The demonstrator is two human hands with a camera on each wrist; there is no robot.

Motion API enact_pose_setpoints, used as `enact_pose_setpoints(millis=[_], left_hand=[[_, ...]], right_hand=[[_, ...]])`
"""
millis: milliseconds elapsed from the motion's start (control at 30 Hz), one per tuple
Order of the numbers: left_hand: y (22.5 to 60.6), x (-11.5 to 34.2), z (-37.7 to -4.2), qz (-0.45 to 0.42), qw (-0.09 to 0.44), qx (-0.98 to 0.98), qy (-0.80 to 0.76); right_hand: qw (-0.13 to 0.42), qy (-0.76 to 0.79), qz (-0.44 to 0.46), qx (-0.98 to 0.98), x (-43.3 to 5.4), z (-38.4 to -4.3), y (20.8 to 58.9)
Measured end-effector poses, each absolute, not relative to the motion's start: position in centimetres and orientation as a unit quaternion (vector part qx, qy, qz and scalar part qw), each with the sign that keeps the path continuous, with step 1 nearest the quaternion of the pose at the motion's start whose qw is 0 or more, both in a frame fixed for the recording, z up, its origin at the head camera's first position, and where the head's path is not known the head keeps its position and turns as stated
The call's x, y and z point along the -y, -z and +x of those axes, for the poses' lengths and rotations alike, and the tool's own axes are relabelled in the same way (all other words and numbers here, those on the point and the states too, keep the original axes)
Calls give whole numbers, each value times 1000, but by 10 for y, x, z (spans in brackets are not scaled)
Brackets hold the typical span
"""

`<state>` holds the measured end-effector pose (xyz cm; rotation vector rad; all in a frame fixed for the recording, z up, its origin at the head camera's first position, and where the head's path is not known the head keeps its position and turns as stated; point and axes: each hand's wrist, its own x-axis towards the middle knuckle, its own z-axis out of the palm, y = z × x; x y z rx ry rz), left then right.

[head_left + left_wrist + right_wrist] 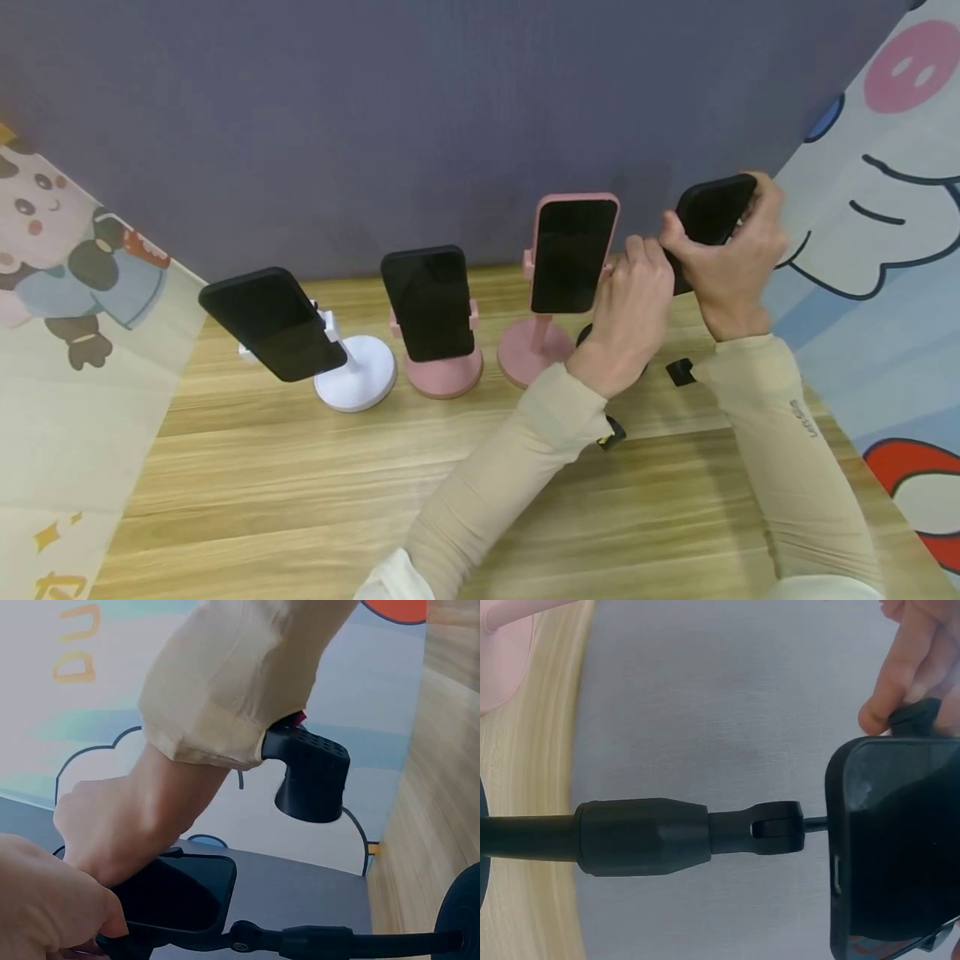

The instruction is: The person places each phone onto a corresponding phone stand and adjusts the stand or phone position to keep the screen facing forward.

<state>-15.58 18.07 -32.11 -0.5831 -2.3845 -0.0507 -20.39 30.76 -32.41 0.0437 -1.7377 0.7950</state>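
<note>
At the right of the head view, a black phone [712, 212] sits tilted at the top of a black phone stand [645, 836]. My right hand [731, 258] grips this phone, thumb across its near edge. My left hand [630, 308] is curled at the phone's left side. In the right wrist view, left fingers [900, 679] pinch the black clamp arm [916, 716] beside the phone [900, 840]. The left wrist view shows both hands meeting at the phone [180, 896]. The stand's round base is mostly hidden behind my left hand in the head view.
To the left stand a pink-cased phone [573, 254] on a pink stand, a black phone [431, 304] on another pink stand, and a black phone [273, 325] tilted on a white stand [356, 375]. A grey panel [450, 125] rises behind the wooden table [300, 492].
</note>
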Motion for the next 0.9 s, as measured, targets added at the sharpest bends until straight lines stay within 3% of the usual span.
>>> enact_pose_setpoints(millis=[467, 900], left_hand=[[313, -176, -154, -227, 240, 935, 127], [312, -177, -155, -227, 230, 937, 131]], right_hand=[[568, -341, 20, 749, -303, -209, 326], [560, -346, 16, 753, -299, -211, 328]])
